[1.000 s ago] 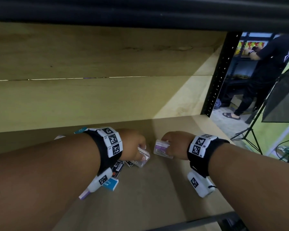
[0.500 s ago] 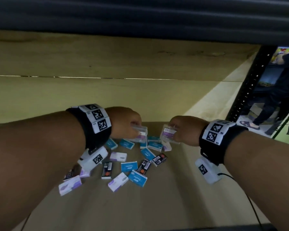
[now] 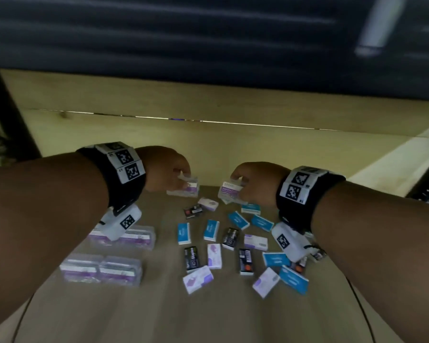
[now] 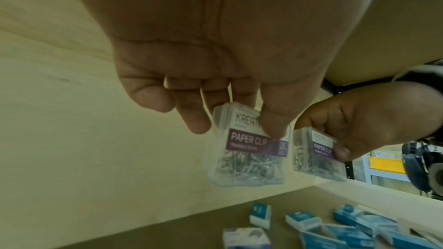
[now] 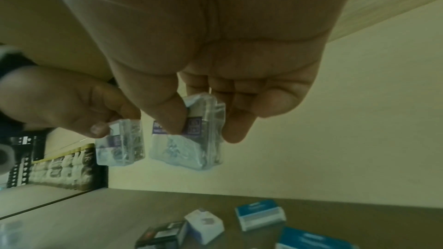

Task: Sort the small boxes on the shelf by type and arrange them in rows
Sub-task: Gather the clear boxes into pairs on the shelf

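Left hand [image 3: 167, 169] and right hand [image 3: 255, 181] reach forward, wrists apart, fingers [image 4: 273, 120] curled downward.

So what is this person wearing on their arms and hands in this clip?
Forearms are bare, no sleeves, and the left hand and right hand are ungloved. Each wrist carries a black band topped with white square-code tags. A white camera block with its own code tag hangs under each wrist.

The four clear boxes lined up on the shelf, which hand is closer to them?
Left. The left hand hangs above and behind the four clear boxes; the right hand is far across, over the scattered small boxes.
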